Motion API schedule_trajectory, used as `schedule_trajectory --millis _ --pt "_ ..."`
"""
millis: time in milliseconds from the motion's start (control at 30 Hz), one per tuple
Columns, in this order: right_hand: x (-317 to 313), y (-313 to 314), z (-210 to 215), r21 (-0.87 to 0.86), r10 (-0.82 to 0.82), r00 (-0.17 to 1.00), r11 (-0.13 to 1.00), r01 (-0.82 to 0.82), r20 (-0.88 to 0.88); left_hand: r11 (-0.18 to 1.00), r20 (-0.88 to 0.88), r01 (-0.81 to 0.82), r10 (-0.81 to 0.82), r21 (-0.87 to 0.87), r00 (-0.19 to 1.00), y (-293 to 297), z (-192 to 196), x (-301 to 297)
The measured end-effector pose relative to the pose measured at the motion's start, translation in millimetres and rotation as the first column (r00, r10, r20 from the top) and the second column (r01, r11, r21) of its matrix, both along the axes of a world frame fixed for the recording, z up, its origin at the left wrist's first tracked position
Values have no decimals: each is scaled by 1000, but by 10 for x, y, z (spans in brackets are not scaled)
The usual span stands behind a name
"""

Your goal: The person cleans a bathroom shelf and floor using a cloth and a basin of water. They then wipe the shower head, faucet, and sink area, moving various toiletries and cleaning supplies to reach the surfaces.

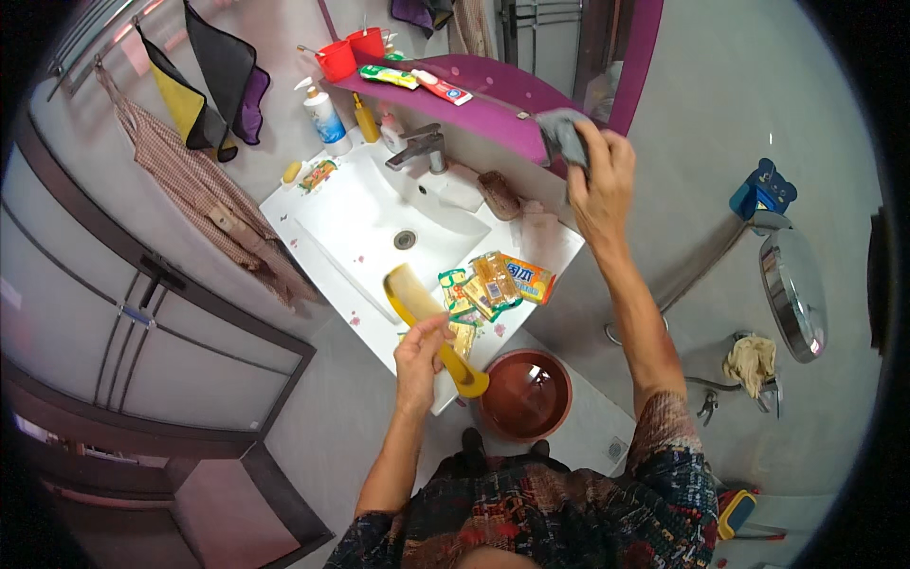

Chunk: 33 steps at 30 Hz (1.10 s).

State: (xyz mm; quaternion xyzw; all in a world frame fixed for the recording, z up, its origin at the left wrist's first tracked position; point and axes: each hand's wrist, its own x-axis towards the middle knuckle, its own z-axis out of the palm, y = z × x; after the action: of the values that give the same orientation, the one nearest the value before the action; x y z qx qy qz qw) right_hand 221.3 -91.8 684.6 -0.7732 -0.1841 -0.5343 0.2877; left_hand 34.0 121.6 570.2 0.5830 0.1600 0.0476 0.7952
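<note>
A long yellow comb (pixel 409 290) is in my left hand (pixel 420 358), held over the front edge of the white washbasin (pixel 346 242). Its pale toothed end points toward the basin, and its handle reaches back past my fingers. My right hand (pixel 605 180) grips a grey cloth (pixel 561 133) against the right end of the purple shelf (pixel 488 116) below the mirror. Two toothpaste tubes, one green and yellow (pixel 389 76) and one red and white (pixel 441 87), lie on that shelf beside two red cups (pixel 336 61).
Several small packets (pixel 496 280) lie on the basin's right front corner. Behind the basin stand a faucet (pixel 417 150) and a pump bottle (pixel 324 119). A brown bucket (pixel 526 438) sits on the floor below. Towels (pixel 223 81) hang at left, a shower head (pixel 794 294) at right.
</note>
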Motion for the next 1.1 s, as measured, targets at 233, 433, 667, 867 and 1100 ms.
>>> schedule_trajectory --millis 233,433,667,867,1100 --pt "1311 986 -102 -402 -208 972 885 235 111 998 31 -56 56 4 998 -138 -218 -96" --pt "1605 1185 -292 -559 -279 921 825 85 -273 988 85 -146 150 -55 985 6 -188 -197" --pt "1122 551 -307 -567 -324 908 815 124 -267 997 113 -52 58 -61 992 57 -157 -93" --pt "615 -151 -365 -525 -335 927 826 205 -166 985 85 31 -17 -169 996 25 -89 -59" --pt "65 -644 -241 -616 -625 678 722 314 -387 997 149 -25 35 -68 988 377 -185 -236"
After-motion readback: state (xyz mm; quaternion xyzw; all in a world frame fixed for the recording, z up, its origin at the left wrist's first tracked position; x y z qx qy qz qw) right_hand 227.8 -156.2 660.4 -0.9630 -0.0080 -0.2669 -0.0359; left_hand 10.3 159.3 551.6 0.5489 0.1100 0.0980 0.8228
